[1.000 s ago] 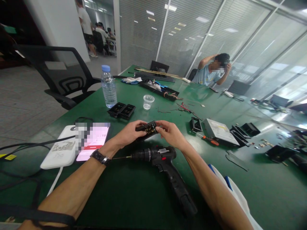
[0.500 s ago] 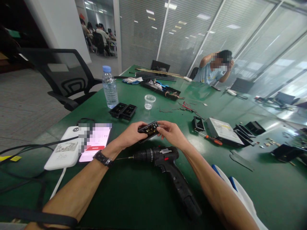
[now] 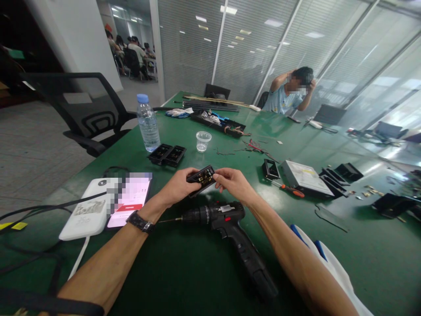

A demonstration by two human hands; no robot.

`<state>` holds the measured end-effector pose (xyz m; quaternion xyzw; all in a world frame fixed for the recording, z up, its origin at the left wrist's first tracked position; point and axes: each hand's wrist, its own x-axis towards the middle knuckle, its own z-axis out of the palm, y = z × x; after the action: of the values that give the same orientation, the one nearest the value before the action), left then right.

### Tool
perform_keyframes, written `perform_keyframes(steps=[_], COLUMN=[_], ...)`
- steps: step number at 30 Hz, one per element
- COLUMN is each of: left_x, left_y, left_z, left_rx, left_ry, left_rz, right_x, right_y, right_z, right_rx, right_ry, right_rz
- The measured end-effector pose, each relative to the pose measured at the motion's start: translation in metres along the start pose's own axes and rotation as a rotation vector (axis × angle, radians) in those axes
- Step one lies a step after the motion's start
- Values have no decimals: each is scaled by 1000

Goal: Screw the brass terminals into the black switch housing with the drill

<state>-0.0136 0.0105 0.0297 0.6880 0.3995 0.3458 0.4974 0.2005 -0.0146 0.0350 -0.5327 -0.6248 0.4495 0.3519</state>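
Note:
A small black plastic housing with brass-coloured metal parts inside [image 3: 204, 177] is held tilted over the table. My left hand [image 3: 181, 186] grips its left end, thumb along the near side. At the right end, the thumb and fingers of my right hand [image 3: 229, 181] pinch its edge; any small piece between them is hidden. Just below my hands lies a black cordless drill [image 3: 226, 215], its thin bit pointing left. Two similar black housings [image 3: 167, 155] sit together beyond my left hand.
A water bottle [image 3: 148, 125] and a clear plastic cup [image 3: 203, 142] stand beyond my hands. A phone [image 3: 133, 202] and white power bank [image 3: 86, 210] lie left. To the right are a screwdriver [image 3: 292, 191], a metal box [image 3: 305, 177] and white gloves [image 3: 332, 263]. A person [image 3: 289, 94] sits across.
The view has shifted slightly. My right hand has edged a little off the housing's face toward its right corner, while my left hand keeps its grip.

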Motion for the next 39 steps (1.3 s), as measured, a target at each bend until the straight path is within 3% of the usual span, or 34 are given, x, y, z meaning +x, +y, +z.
perform_keyframes(steps=[17, 27, 39], left_x=[-2, 0, -1], left_y=[0, -5, 1], left_z=[-3, -4, -2], left_rx=[0, 19, 51], left_ry=[-23, -24, -25], left_rz=[12, 13, 32], right_x=[1, 1, 1], right_y=[9, 7, 8], right_z=[-3, -1, -4], right_rx=[180, 213, 240], right_ry=[-103, -84, -152], right_rz=[90, 131, 106])
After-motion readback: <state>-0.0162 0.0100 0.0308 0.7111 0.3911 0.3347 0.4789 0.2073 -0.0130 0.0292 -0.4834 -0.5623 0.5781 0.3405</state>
